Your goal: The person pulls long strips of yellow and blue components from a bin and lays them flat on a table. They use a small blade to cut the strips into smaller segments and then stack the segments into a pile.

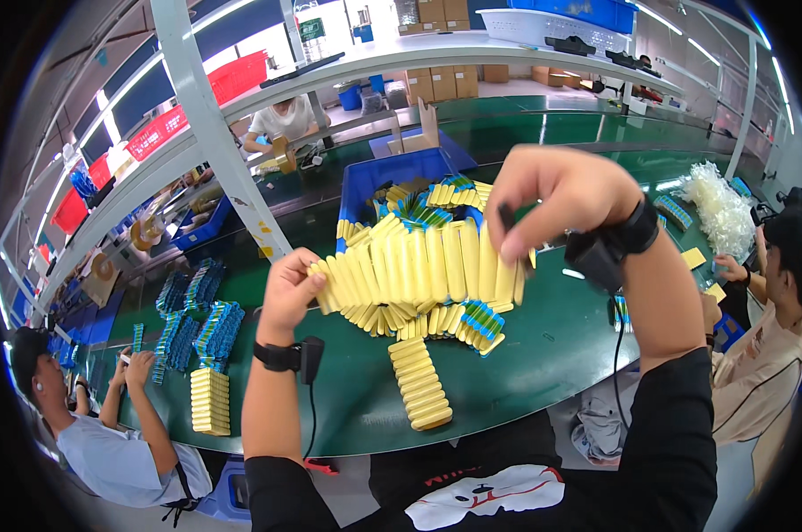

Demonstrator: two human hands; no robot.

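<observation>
A row of yellow tube-shaped pieces (410,269), joined side by side in a strip, stretches between my hands above the table. My left hand (287,288) pinches its left end between thumb and fingers. At the right end, my right hand (565,199) is closed around a slim dark thing (506,215), mostly hidden by the fingers; its fingertips overlap the last pieces. Beneath lies a heap of similar strips, some turned to a blue-green side (481,324). One more yellow strip (418,383) lies nearer to me. Behind, a blue bin (356,182) is full of such strips.
On the green table (525,363), stacked blue-green strips (216,335) and a yellow stack (210,402) stand left. White plastic pieces (718,208) are piled at the far right. People work at left (121,452), right (760,372) and across. A shelf post (219,133) rises left of the bin.
</observation>
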